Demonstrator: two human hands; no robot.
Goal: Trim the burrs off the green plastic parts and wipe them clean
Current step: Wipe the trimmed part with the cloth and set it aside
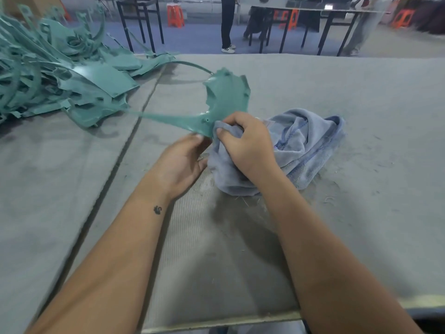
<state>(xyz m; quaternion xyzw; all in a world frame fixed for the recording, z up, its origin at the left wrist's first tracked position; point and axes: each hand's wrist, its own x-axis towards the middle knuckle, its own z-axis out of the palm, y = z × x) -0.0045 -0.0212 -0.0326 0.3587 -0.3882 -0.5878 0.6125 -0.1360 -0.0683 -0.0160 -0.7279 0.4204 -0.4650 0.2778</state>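
right hand [245,145] pinching cloth [301,150], left hand [183,160] seemingly gripping part [224,100]

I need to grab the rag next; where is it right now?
In the head view, the blue rag lies bunched on the table, right of centre, with the right hand pinching one corner against the green part.

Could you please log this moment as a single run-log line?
step: wiping | left hand: holds green plastic part | right hand: presses blue-grey cloth on part edge | pile of green parts: left on grey table
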